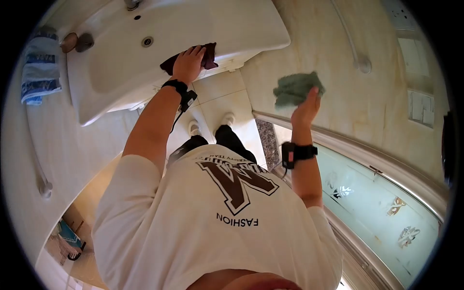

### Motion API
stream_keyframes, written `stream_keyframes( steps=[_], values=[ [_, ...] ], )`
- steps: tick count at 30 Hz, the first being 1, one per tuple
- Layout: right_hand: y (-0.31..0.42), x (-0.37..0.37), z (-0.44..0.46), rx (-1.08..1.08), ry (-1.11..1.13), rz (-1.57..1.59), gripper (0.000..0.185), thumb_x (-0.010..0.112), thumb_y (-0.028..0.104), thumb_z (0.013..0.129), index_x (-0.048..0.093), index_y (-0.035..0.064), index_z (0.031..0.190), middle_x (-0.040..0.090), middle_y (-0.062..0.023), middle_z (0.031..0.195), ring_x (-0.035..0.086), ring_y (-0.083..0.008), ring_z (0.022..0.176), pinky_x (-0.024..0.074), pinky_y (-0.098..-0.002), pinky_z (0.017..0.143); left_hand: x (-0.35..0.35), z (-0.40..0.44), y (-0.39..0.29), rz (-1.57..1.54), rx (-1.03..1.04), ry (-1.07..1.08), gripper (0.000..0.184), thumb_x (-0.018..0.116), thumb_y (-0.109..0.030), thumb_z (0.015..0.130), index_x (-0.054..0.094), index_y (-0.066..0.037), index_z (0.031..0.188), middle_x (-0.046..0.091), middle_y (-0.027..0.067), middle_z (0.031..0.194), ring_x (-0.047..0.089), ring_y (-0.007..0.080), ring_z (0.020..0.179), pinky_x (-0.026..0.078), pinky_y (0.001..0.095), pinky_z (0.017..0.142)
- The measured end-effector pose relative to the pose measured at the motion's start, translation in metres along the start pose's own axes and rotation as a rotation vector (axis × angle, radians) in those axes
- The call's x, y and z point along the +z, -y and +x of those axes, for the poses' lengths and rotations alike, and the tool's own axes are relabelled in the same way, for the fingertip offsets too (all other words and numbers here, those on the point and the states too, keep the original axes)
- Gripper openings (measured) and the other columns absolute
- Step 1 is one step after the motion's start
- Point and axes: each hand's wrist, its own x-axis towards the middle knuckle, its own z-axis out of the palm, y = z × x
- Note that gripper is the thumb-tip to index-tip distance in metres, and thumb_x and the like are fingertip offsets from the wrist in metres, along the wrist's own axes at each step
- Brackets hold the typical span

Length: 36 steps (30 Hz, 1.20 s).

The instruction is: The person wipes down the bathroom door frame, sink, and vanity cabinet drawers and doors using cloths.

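Near the front edge of the white sink [116,63], my left hand [188,64] lies over a dark maroon cloth [209,56], its fingers bent onto the fabric. The cloth sticks out on both sides of the hand. Out to the right, my right hand [307,107] holds a crumpled green cloth [296,88] in front of the pale marbled wall. Some of its fingers are hidden by the cloth, which is slightly blurred. Each wrist wears a black strap with a small device.
Two small rounded objects [77,42] are at the sink's left end, beside a blue and white towel [42,65]. A faucet [131,4] shows at the top. To the right are a metal rail [386,169] and a frosted glass panel [372,198]. Tiled floor [220,89] lies below.
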Motion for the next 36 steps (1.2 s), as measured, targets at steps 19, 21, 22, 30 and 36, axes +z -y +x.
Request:
stream_keyframes(
  steps=[19,21,22,30,36],
  values=[
    [-0.139,0.069,0.169,-0.81,0.626,-1.371,0.073,0.07,0.044,0.077,0.041,0.0175,0.138,0.032,-0.0152,0.145,0.029,-0.0413,0.128,0.0198,-0.0553,0.108,-0.052,-0.043,0.058,-0.08,-0.238,0.28,0.076,0.071,-0.046,0.074,0.045,-0.013,0.136,0.055,0.0089,0.13,0.052,0.0302,0.117,0.041,0.042,0.1],
    [-0.118,0.063,0.186,-0.824,0.695,-1.466,0.073,0.067,0.047,0.08,0.038,0.0181,0.14,0.028,-0.0154,0.147,0.026,-0.0426,0.13,0.0168,-0.0562,0.109,-0.052,-0.04,0.055,-0.083,-0.238,0.27,0.076,0.072,-0.046,0.073,0.044,-0.013,0.137,0.054,0.0089,0.13,0.052,0.0302,0.117,0.04,0.0421,0.1],
    [-0.115,0.06,0.19,-0.803,0.746,-1.488,0.073,0.065,0.05,0.081,0.039,0.0172,0.141,0.026,-0.0161,0.148,0.024,-0.0421,0.132,0.0153,-0.056,0.111,-0.055,-0.038,0.053,-0.087,-0.244,0.289,0.077,0.073,-0.045,0.073,0.044,-0.013,0.136,0.054,0.0089,0.13,0.052,0.0301,0.118,0.04,0.0419,0.101],
    [-0.132,0.075,0.203,-0.642,0.527,-1.401,0.068,0.05,0.052,0.092,0.039,0.0071,0.142,0.015,-0.0205,0.154,0.016,-0.0497,0.136,0.0195,-0.0542,0.112,-0.059,-0.035,0.055,-0.13,-0.24,0.299,0.078,0.075,-0.041,0.07,0.045,-0.011,0.135,0.054,0.0099,0.13,0.05,0.0285,0.12,0.039,0.0411,0.102],
    [-0.091,0.109,0.275,-0.602,0.86,-1.658,0.073,0.052,0.044,0.092,0.019,0.0139,0.15,-0.003,-0.0113,0.157,0.018,-0.0408,0.14,0.0249,-0.0443,0.114,-0.068,-0.03,0.054,-0.168,-0.259,0.275,0.076,0.076,-0.04,0.068,0.048,-0.009,0.131,0.056,0.0098,0.127,0.052,0.0279,0.117,0.04,0.0411,0.1]
  ],
)
